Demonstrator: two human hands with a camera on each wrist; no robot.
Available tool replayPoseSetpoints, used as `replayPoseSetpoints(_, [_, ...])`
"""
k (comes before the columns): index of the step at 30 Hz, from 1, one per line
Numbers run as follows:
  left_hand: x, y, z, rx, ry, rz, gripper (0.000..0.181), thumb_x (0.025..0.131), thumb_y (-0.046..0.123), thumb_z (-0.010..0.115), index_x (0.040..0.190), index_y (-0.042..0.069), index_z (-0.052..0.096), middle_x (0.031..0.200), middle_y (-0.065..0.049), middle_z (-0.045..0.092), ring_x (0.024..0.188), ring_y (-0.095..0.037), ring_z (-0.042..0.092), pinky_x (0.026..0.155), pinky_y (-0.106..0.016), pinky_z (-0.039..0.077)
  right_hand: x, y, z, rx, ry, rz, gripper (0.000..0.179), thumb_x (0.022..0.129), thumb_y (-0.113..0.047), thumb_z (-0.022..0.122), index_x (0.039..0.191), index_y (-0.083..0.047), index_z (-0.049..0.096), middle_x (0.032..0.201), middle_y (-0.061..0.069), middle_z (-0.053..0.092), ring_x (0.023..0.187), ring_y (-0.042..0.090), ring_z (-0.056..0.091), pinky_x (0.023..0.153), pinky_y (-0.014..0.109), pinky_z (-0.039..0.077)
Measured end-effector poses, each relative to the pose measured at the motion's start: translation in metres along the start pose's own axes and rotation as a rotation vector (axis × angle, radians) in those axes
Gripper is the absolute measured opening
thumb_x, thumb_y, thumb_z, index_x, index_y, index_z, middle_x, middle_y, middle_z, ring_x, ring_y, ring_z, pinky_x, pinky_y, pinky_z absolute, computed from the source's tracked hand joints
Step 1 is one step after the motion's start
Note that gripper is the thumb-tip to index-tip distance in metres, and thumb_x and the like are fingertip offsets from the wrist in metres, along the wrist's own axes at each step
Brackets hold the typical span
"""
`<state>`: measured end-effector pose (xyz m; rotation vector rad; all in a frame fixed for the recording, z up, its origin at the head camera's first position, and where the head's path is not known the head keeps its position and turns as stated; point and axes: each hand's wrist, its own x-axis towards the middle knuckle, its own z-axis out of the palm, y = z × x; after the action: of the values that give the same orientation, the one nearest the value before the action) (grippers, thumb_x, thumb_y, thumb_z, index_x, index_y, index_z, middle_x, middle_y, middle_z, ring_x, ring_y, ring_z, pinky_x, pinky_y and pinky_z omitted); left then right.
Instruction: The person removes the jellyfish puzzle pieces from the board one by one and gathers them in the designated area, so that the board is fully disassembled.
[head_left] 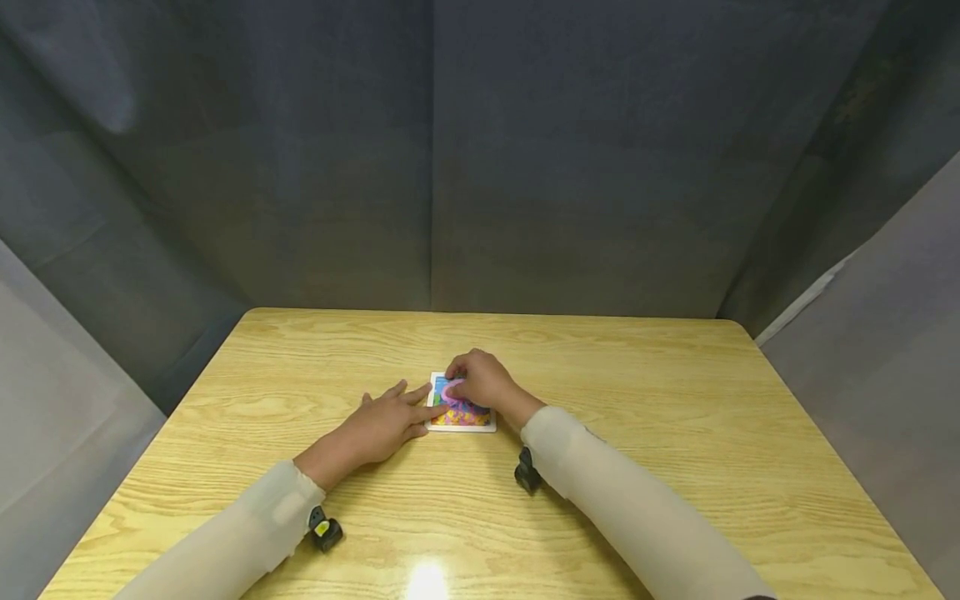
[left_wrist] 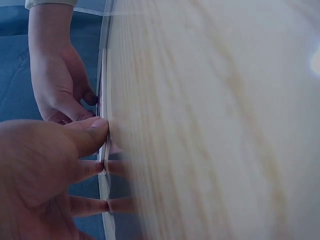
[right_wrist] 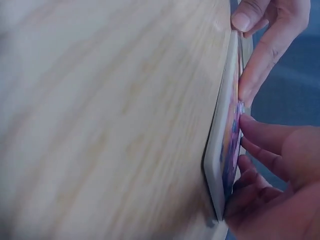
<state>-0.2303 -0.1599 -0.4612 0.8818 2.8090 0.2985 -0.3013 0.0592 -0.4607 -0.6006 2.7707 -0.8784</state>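
A small flat picture puzzle (head_left: 462, 419) with a white frame lies on the table, its print blue, pink and yellow. Spread fingers of my left hand (head_left: 386, 423) rest on its left side, one fingertip on the picture and the thumb by the near edge. Over the upper right part, my right hand (head_left: 483, 382) curls its thumb and fingers down and seems to pinch a piece at the picture's surface. In the right wrist view a small raised bit (right_wrist: 241, 107) shows between the right thumb and a left fingertip. My right fingers hide part of the picture.
The wooden table (head_left: 637, 433) has rounded far corners. Dark grey curtains (head_left: 570, 167) hang behind it, and paler cloth stands at both sides. Each sleeve carries a small black wrist camera (head_left: 325, 529). A light glares off the near edge.
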Motion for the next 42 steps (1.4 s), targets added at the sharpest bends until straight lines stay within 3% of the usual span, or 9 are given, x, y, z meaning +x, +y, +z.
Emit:
replayPoseSetpoints(6, [0.0015,0.0010,0.0005,-0.009,0.003,-0.009,0.044,0.110,0.034,0.051,0.153,0.035,0.051,0.169,-0.008,0.028,0.150,-0.052,0.026,0.095,-0.089,0.028,0.0050,0.0018,-0.0006,0.099,-0.025,0.026,0.021,0.091,-0.015,0.081,0.108,-0.007,0.073,0.088,0.002,0.063,0.077,0.014,0.055,0.075,0.029,0.050])
replayPoseSetpoints(16, [0.0020,0.0014,0.0005,-0.007,-0.002,-0.019,0.043,0.109,0.034,0.052,0.152,0.036,0.052,0.169,-0.007,0.028,0.150,-0.052,0.026,0.095,-0.089,0.028,0.0087,0.0043,0.0009,0.144,-0.033,0.069,0.021,0.090,-0.013,0.081,0.107,-0.008,0.070,0.089,0.001,0.058,0.080,0.015,0.054,0.076,0.029,0.048])
replayPoseSetpoints(27, [0.0014,0.0020,0.0010,-0.003,0.005,-0.019,0.043,0.109,0.033,0.053,0.151,0.035,0.053,0.169,-0.007,0.029,0.150,-0.053,0.028,0.094,-0.089,0.029,0.0065,-0.0029,0.0001,0.177,-0.028,0.109,0.021,0.091,-0.008,0.080,0.108,-0.005,0.069,0.088,0.003,0.057,0.073,0.013,0.053,0.065,0.023,0.047])
replayPoseSetpoints(31, [0.0019,0.0020,0.0010,0.002,0.001,-0.022,0.043,0.109,0.034,0.053,0.152,0.036,0.053,0.169,-0.007,0.029,0.150,-0.053,0.028,0.094,-0.089,0.029,0.0065,-0.0040,-0.0003,0.167,-0.032,0.117,0.022,0.091,-0.009,0.080,0.109,-0.005,0.069,0.090,0.003,0.058,0.076,0.014,0.054,0.068,0.024,0.048])
replayPoseSetpoints(42, [0.0023,0.0001,0.0017,-0.004,0.004,-0.016,0.044,0.109,0.034,0.053,0.152,0.037,0.051,0.168,-0.008,0.029,0.149,-0.053,0.028,0.094,-0.089,0.028,0.0061,-0.0048,-0.0002,0.141,-0.020,0.098,0.022,0.092,-0.009,0.079,0.110,-0.006,0.069,0.106,0.007,0.064,0.095,0.019,0.056,0.094,0.038,0.050])
